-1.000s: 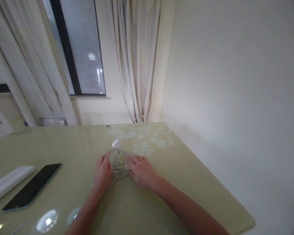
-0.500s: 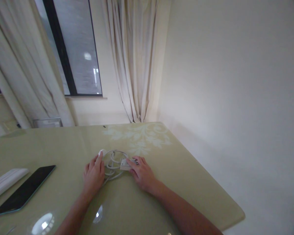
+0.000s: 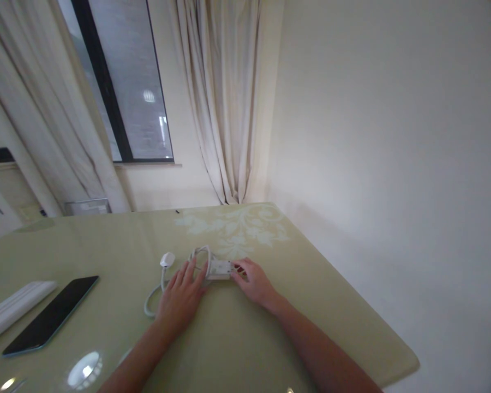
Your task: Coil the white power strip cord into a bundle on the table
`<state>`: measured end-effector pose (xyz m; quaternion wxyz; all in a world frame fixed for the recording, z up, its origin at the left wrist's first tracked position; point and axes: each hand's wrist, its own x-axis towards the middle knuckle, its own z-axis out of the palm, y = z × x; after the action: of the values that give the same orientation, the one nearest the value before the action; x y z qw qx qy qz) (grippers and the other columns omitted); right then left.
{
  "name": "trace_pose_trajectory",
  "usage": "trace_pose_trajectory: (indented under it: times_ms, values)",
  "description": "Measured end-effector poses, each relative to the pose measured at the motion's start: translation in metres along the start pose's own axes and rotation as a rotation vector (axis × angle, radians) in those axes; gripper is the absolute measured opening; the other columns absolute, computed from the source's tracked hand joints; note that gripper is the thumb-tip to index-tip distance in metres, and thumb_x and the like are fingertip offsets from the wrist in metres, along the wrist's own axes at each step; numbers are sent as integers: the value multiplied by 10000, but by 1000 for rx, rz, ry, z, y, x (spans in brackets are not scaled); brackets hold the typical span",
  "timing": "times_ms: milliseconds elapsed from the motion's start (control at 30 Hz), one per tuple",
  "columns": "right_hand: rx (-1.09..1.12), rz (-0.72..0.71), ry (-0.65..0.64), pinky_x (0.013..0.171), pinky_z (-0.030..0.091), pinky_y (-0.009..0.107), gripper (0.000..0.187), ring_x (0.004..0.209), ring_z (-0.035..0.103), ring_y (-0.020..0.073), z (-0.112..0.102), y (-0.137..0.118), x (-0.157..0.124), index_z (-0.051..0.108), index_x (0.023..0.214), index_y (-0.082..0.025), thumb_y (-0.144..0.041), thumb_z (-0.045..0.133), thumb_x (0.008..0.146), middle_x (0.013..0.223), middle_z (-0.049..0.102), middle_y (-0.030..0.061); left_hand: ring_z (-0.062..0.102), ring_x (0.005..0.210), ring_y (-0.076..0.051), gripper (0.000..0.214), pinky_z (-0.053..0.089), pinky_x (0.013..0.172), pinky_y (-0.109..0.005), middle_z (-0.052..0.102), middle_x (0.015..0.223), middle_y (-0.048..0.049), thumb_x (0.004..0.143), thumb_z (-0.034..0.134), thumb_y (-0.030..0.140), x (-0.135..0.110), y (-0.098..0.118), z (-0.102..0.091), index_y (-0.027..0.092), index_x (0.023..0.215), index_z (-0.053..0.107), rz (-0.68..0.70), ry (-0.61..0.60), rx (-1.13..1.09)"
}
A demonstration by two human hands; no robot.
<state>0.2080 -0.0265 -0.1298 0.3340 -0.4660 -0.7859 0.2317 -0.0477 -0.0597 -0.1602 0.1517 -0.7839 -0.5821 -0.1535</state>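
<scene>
A small white power strip (image 3: 220, 268) lies on the table in front of me. Its pale cable (image 3: 204, 252) is looped at the strip's left end. My left hand (image 3: 182, 292) rests over those loops with fingers stretched out and apart, hiding part of the cable. At the strip's right end, my right hand (image 3: 253, 279) is closed, thumb and fingers pinching it; some thin pale strands show between the fingers. The white plug (image 3: 167, 260) lies free to the left, with a stretch of cable curving from it under my left hand.
On the pale green glossy table (image 3: 331, 316), a dark flat tablet-like slab (image 3: 53, 316) and a long white bar (image 3: 16, 308) lie at the left. A tiny dark bit (image 3: 177, 212) is near the far edge. A wall (image 3: 372, 164) borders the right side.
My left hand has let go of the plug and moved right onto the cable loops. The right hand has shifted slightly right to the strip's end, and more of the strip shows.
</scene>
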Motion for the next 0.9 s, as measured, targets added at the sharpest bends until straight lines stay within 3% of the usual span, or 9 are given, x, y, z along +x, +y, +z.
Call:
trace_pose_trajectory:
  times_ms: [100,167,333,467,667,767,833,900]
  values:
    - [5,9,21,932,554,355,435,1037,691,210,5,-1,-2,615,1371,-184,-234,639,939,1265,662,136,599,1329,-357,566,433,1114,-535,468,1619,-147,1022,466,293,15,-20,-5,355,1584,448,-79,-119,10]
    - [-14,15,12,954,545,355,494,1057,679,209,9,-3,-4,578,1414,-181,-212,642,925,1291,638,139,598,1325,-347,553,446,1096,-534,478,1613,-134,1031,426,280,26,-35,-8,367,1577,455,-117,-175,-8]
    - [-51,0,-66,1049,490,346,501,1131,645,202,16,-8,-9,569,1420,-193,-199,637,924,1343,620,121,581,1334,-351,557,451,1085,-543,603,1484,-145,1051,309,282,49,-74,-9,284,1592,439,-198,-298,-29]
    - [-48,-17,-77,1066,476,345,486,1159,628,208,17,-6,-10,586,1401,-186,-197,638,919,1339,623,122,608,1294,-353,565,463,1069,-529,622,1443,-166,1051,256,281,57,-103,-2,226,1572,471,-232,-303,15]
    - [-52,-7,-76,1089,454,346,406,1207,608,219,17,-5,-8,643,1321,-181,-216,651,917,1303,638,119,632,1228,-417,584,513,979,-565,630,1392,-242,1034,253,272,61,-150,8,111,1542,490,-445,-260,-32]
    - [-80,-19,-89,1098,443,341,402,1221,596,215,18,-7,-7,644,1322,-169,-220,644,923,1296,634,117,589,1289,-412,566,490,1025,-557,571,1471,-249,1006,283,184,58,-147,3,82,1524,487,-519,-207,-42]
    - [-104,-26,-101,1091,447,339,398,1212,596,213,18,-9,-7,639,1327,-166,-223,637,933,1287,635,116,501,1374,-427,591,437,1080,-591,464,1568,-260,988,293,152,54,-127,-1,61,1563,400,-560,-118,-20]
    - [-122,-46,-105,1081,452,335,370,1194,598,212,19,-11,-6,647,1307,-169,-229,630,943,1270,639,112,421,1431,-414,629,390,1124,-598,408,1603,-264,962,365,150,48,-94,-2,53,1583,343,-544,50,-21]
